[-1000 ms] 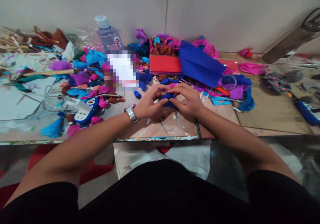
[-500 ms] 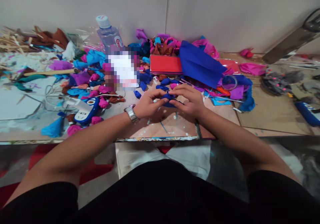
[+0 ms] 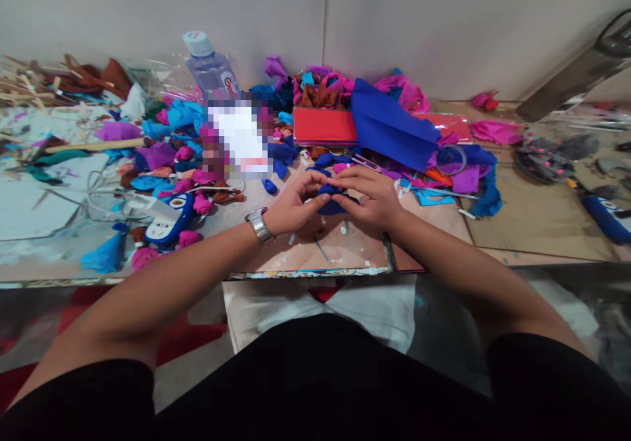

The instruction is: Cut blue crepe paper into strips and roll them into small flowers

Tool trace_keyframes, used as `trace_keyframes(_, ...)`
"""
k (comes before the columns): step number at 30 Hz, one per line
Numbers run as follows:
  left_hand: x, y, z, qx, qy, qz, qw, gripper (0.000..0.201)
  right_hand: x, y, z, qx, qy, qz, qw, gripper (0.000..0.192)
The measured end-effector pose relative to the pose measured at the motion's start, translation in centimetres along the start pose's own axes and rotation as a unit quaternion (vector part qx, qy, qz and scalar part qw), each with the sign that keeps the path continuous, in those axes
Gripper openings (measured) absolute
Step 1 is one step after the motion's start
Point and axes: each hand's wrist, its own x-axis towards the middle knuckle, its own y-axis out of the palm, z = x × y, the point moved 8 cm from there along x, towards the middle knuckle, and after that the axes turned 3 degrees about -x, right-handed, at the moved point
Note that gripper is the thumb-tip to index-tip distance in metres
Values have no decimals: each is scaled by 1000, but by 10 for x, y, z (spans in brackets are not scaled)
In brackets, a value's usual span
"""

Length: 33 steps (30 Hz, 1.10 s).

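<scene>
Hands pinching a small dark blue paper piece at the near edge of a crowded craft table.

Head view: left hand [image 3: 290, 206], with a watch [image 3: 259, 223] on its wrist, and right hand [image 3: 372, 198] meet over the blue paper piece [image 3: 331, 199], fingertips of both pressed together on it from either side, just above the table [image 3: 345, 247]. Doing it well probably means small, even pinches with the paper kept low over the bare patch, so the folds do not slip. Behind the hands, close by, lie a blue sheet [image 3: 392, 125], a red sheet [image 3: 323, 125], a tape ring [image 3: 451, 160] and a water bottle [image 3: 210, 66]; to the left sits a blue-and-white device [image 3: 167, 221] among pink and purple paper scraps [image 3: 148, 155]. Loose scraps crowd the far side, leaving little room to spread out.
</scene>
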Motion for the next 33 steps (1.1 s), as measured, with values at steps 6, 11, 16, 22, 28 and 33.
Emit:
trace_keyframes(6, -2, 0, -11, 34, 39, -17, 999, 42, 2, 3, 4, -10, 4, 27, 1000, 32)
trace_keyframes(11, -3, 0, -19, 45, 79, -29, 995, 40, 1, 4, 1, -3, 40, 22, 999, 28)
trace_keyframes(16, -2, -5, -17, 79, 61, -50, 994, 37, 0, 1, -5, 4, 80, -2, 997, 24)
trace_keyframes(22, -2, -8, -24, 111, 75, -65, 989, 33, 0, 1, -8, -13, 77, 2, 997, 16)
trace_keyframes(28, -1, -9, -25, 123, 74, -64, 988, 32, 0, 0, -6, -12, 67, -4, 998, 16)
trace_keyframes(33, -1, -10, -24, 133, 80, -67, 986, 29, 1, 0, -5, -14, 63, -5, 998, 18)
